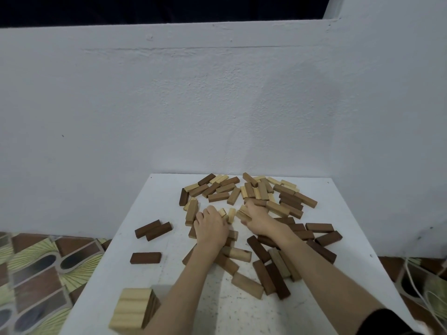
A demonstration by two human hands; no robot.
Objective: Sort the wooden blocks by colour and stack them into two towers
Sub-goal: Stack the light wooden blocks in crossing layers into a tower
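Note:
A loose pile of wooden blocks in light, mid-brown and dark tones covers the far and right part of the white table. My left hand lies palm down over blocks in the middle of the pile, its fingertips hidden among light pieces. Beside it, my right hand curls round a light block. A low stack of light blocks stands at the near left corner. Two dark blocks lie side by side at the left, and a third dark block lies nearer.
The table stands against a white wall. Patterned floor tiles show to the left, and a white cord lies on the floor at the right. Bare tabletop shows along the left side and near edge.

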